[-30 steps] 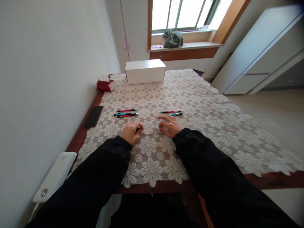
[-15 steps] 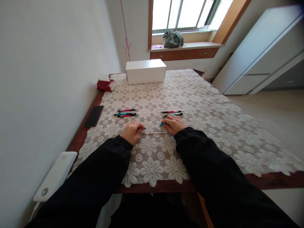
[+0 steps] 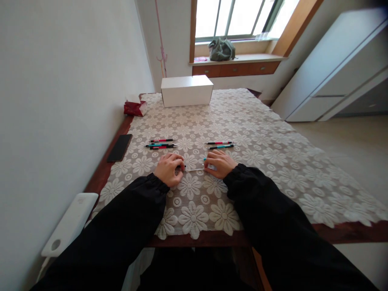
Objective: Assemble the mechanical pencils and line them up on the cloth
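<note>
My left hand point(image 3: 169, 169) is closed over the lace cloth, thumb and fingers around a small dark pen part point(image 3: 181, 166), most of it hidden. A thin white rod, like a pen refill point(image 3: 195, 169), stretches from just by that part to my right hand point(image 3: 221, 163). The right thumb and forefinger pinch the rod's right end. A teal pen piece point(image 3: 205, 159) peeks out at the right fingertips, mostly covered by them. Beyond the left hand lie several red, teal and black pens point(image 3: 162, 144). Past the right hand are a red-and-black pen point(image 3: 218, 142) and a teal-and-black pen point(image 3: 220, 146).
A white box point(image 3: 187, 92) stands at the far end of the lace-covered table point(image 3: 263, 161). Along the left edge lie a dark phone point(image 3: 120, 148) and a red tissue pack point(image 3: 134, 108). A white power strip point(image 3: 71, 222) sits by the wall.
My right hand has shifted slightly left and nearer, its thumb and forefinger now on the rod's right end. The left fingers have curled a little further round the dark part.
</note>
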A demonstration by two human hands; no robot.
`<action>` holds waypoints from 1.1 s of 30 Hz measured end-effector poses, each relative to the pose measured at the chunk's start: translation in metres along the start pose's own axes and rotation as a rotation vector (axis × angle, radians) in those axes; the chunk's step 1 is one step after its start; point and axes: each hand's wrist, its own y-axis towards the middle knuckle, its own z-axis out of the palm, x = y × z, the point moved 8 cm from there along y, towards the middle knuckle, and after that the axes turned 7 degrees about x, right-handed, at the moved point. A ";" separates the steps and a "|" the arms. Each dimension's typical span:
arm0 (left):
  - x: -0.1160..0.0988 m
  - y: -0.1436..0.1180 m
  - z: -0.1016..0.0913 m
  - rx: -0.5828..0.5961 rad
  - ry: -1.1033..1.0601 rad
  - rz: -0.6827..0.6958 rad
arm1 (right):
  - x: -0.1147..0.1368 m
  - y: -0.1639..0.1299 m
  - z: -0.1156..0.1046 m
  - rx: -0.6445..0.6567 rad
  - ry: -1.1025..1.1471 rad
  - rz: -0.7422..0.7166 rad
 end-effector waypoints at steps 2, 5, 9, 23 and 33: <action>-0.002 0.000 0.000 0.021 0.016 0.002 | -0.003 0.000 0.003 0.028 -0.001 0.006; -0.003 0.000 0.001 0.028 0.023 0.005 | -0.008 -0.002 0.004 0.058 0.015 0.007; -0.001 0.001 0.003 0.016 0.006 0.013 | -0.011 -0.005 0.004 0.082 0.027 0.009; 0.004 0.003 0.007 -0.004 -0.049 0.021 | -0.014 -0.006 -0.010 -0.014 0.079 0.052; 0.010 0.003 0.000 -0.053 -0.055 -0.052 | -0.048 -0.011 0.000 -0.249 -0.044 0.275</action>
